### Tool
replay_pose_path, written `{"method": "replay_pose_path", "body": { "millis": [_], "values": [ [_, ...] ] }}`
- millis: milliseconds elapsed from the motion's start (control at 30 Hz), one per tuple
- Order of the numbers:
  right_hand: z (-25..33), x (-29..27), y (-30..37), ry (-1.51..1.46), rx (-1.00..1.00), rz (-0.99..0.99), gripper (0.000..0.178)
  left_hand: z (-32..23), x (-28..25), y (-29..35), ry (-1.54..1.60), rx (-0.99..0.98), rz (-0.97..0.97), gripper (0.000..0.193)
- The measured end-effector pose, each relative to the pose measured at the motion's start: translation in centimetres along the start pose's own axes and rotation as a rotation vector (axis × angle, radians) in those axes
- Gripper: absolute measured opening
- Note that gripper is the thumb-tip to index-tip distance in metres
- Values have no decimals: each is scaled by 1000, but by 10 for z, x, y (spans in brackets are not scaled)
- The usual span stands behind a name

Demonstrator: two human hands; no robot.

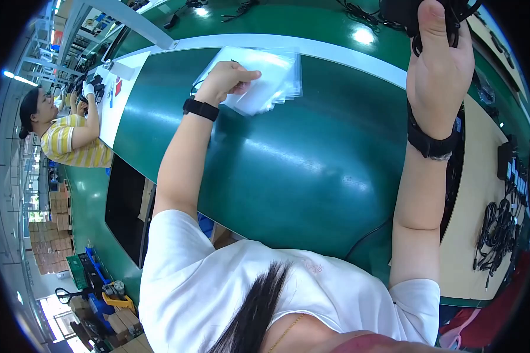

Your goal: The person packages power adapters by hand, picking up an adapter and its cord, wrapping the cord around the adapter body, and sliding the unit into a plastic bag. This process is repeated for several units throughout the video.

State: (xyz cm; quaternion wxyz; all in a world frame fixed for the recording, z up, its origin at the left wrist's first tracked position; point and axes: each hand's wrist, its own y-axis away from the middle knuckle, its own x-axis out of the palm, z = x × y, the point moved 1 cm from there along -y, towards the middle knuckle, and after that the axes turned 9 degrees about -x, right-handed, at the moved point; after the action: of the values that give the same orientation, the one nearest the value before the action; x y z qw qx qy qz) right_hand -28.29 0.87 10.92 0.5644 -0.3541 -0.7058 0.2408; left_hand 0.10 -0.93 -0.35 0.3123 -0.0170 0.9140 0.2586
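1. My left hand point(229, 76) lies on a fanned stack of clear plastic bags point(265, 79), the fingers curled down and the thumb stretched out across the top sheet. It looks as though I am pinching one bag between thumb and fingers, but the bags are see-through and I cannot tell for sure that the grip is closed on one.
2. The bags lie on the dark green belt point(288, 170), near its far edge, just before the pale strip that runs along that side.
3. My right hand point(439, 56) is raised at the far right, closed round a bundle of black cable point(453, 23). The thumb points up over the loops and the fingers are wrapped tight; the bundle's top runs out of the picture.
4. Each wrist carries a black band: the left wristband point(201, 109) just below the hand, the right wristband point(433, 141) lower down the forearm.
5. To my right stands a tan side table point(471, 194) with more coiled black cables point(500, 229) lying on it, well apart from my hands.
6. Far to my left a co-worker point(70, 138) in a yellow striped shirt sits at the same line, handling dark items over a white sheet point(121, 88).
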Motion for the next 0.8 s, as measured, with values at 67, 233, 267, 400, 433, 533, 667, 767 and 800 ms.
{"method": "replay_pose_path", "body": {
  "millis": [67,233,267,400,433,533,667,767,800],
  "values": [
    [1,-3,0,-38,6,9,44,0,-2,1,426,-66,102,14],
    [7,20,1,712,196,-152,37,4,-13,3,812,-20,234,17],
    [4,28,4,1247,315,-290,35,7,-19,4,913,14,241,17],
    [18,-35,25,939,588,-491,34,-40,35,38,414,288,-17,25],
    [10,-41,34,864,663,-568,33,-50,49,50,225,346,-165,28],
    [-3,-48,52,894,770,-594,36,-56,83,61,254,435,-188,33],
    [9,-73,64,1139,858,-658,37,-42,107,54,265,511,-172,31],
    [22,-78,71,1385,745,-592,37,-39,95,41,418,408,-98,28],
    [25,-77,71,1492,691,-547,37,-38,94,38,489,351,-74,27]
  ]
}}
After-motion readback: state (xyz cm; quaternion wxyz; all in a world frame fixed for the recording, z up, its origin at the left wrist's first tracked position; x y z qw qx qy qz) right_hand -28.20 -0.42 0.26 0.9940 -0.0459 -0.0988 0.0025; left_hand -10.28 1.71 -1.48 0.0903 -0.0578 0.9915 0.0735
